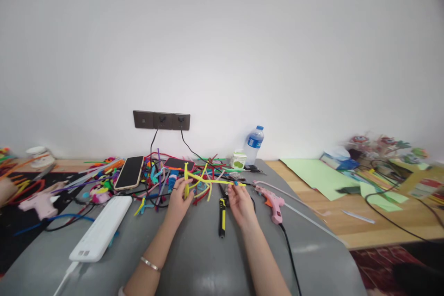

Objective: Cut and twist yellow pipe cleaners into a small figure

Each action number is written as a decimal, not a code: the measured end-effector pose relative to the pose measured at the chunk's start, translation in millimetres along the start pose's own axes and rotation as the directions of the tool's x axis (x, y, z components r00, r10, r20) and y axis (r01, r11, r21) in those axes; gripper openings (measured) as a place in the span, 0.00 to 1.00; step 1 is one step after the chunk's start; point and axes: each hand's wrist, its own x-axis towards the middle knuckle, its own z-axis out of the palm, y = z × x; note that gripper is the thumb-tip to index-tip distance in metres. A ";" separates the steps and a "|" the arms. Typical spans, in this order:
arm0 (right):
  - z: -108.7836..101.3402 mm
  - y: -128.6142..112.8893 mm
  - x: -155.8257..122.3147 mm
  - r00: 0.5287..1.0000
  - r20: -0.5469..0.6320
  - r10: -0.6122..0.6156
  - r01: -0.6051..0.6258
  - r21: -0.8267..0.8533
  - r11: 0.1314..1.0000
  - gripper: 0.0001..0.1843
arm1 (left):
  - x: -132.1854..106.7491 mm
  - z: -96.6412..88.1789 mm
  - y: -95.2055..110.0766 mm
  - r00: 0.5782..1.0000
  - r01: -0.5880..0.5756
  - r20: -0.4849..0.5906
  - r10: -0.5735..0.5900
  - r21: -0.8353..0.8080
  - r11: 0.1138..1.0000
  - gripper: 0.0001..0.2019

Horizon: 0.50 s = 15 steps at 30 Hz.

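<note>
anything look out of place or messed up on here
Nothing looks clearly spilled or broken. The heap of coloured stems looks tangled at the back of the grey table rather than sorted. The pink glue gun lies on its side beside the right hand, with no stand visible.

L grip [180, 198] + R grip [239, 200]: yel pipe cleaner [217, 181] | blk/yel tool [222, 218] btwn | pink glue gun [275, 204] R
</note>
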 end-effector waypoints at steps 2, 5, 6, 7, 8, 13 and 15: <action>0.8 9.2 -4.4 0.999 0.035 0.003 -0.002 -0.045 0.999 0.16 | -0.2 -1.6 3.7 0.999 0.042 0.010 -0.042 -0.070 0.997 0.14; 6.3 17.7 -7.5 0.996 0.088 0.007 0.000 -0.087 0.996 0.16 | 0.8 -2.3 4.7 0.993 0.114 0.030 -0.110 -0.170 0.979 0.14; 8.7 19.1 -7.1 0.995 0.099 0.012 -0.003 -0.093 0.996 0.17 | 1.4 -2.2 4.2 0.990 0.143 0.029 -0.140 -0.188 0.972 0.14; 11.1 19.9 -6.0 0.994 0.104 0.013 -0.003 -0.095 0.996 0.18 | 1.9 -2.0 3.5 0.985 0.170 0.025 -0.168 -0.199 0.965 0.14; 13.6 20.1 -4.2 0.995 0.104 0.010 0.000 -0.092 0.996 0.18 | 2.3 -1.8 2.9 0.981 0.193 0.023 -0.192 -0.203 0.960 0.13; 24.8 16.4 10.4 0.996 0.077 -0.054 0.060 -0.079 0.995 0.20 | 1.5 -3.2 4.7 0.975 0.217 -0.006 -0.224 -0.218 0.951 0.13; 27.7 16.4 14.3 0.994 0.087 -0.069 0.076 -0.087 0.993 0.21 | 1.0 -4.3 7.2 0.972 0.229 0.002 -0.236 -0.250 0.941 0.13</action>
